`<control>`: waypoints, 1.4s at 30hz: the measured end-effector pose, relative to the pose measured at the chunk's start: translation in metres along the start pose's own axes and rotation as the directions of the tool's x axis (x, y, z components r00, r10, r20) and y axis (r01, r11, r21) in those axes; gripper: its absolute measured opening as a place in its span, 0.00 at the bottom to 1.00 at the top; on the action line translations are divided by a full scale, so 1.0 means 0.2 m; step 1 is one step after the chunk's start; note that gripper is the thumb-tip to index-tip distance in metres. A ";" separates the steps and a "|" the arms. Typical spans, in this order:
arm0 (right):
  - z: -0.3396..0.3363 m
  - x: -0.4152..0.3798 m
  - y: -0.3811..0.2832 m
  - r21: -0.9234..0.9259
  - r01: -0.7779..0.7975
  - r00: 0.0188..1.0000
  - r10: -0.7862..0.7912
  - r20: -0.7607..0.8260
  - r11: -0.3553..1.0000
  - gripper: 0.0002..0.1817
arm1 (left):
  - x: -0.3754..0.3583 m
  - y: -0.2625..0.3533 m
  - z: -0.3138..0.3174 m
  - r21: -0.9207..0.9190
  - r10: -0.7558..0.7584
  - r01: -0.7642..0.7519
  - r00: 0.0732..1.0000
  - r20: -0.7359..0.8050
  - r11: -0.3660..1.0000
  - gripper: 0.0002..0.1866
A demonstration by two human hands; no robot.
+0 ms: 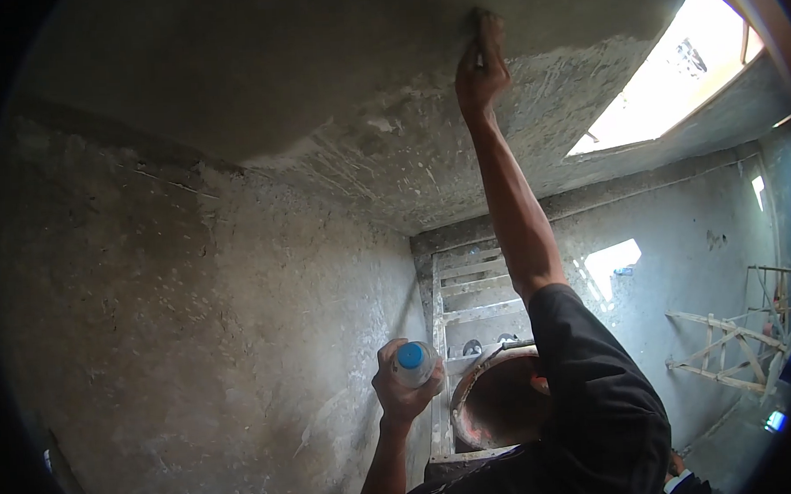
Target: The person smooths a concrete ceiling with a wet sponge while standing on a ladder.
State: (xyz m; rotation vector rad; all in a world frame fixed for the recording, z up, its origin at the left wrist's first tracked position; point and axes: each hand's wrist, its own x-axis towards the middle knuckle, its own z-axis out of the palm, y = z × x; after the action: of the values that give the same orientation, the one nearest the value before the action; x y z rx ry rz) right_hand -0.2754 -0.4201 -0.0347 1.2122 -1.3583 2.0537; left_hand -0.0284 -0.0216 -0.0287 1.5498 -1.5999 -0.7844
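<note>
My left hand (400,384) is wrapped around a clear plastic bottle (428,369) with a blue cap, held upright in front of the wall. My right hand (483,67) is raised at arm's length to the ceiling (387,62), its fingers closed and bent against the surface. Whatever those fingers hold, if anything, is too small and dark to make out. Around that hand the ceiling is smooth and dark; a rougher, scraped band with pale streaks runs just below it.
Below me a round bucket (467,420) with a dirty inside stands by a whitish ladder-like frame (482,312). A rough plastered wall (197,344) rises on the left. Bright light enters through an opening (662,85) at upper right. Wooden trestles (726,347) stand lower right.
</note>
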 end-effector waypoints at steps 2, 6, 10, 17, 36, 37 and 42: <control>0.07 -0.03 -0.01 -0.030 0.062 0.998 -0.061 0.025 0.998 0.24 | 0.00 -0.01 0.00 -0.005 -0.002 0.002 1.000 0.009 1.000 0.31; -0.02 -0.24 -0.02 -0.044 0.105 0.946 -0.086 0.314 0.994 0.24 | 0.01 -0.02 0.01 -0.018 -0.016 0.016 1.000 0.007 1.000 0.31; -0.16 -0.26 -0.01 0.016 -0.101 0.883 0.082 0.462 0.995 0.24 | 0.02 0.03 0.01 -0.008 -0.002 0.002 1.000 0.005 1.000 0.28; 0.00 -0.01 0.09 -0.082 0.165 0.981 -0.154 0.121 0.983 0.23 | 0.01 0.00 0.01 0.001 0.049 -0.049 0.998 0.025 0.999 0.30; -0.05 -0.23 0.04 0.030 0.036 0.951 -0.043 0.306 0.999 0.26 | 0.01 0.01 0.03 -0.030 -0.021 0.021 1.000 0.008 0.999 0.28; -0.09 -0.25 0.03 0.029 0.037 0.952 -0.045 0.304 0.999 0.26 | 0.00 0.01 0.03 -0.014 -0.024 0.024 1.000 0.011 1.000 0.28; -0.11 -0.07 -0.01 0.016 -0.014 0.998 0.013 0.065 1.000 0.24 | 0.00 0.01 0.03 -0.001 -0.005 0.005 1.000 0.024 1.000 0.28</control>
State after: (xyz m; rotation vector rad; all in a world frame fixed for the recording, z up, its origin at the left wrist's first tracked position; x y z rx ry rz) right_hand -0.2773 -0.3977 -0.0487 1.2904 -1.3846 2.0550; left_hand -0.0337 -0.0223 -0.0297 1.5494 -1.6126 -0.8092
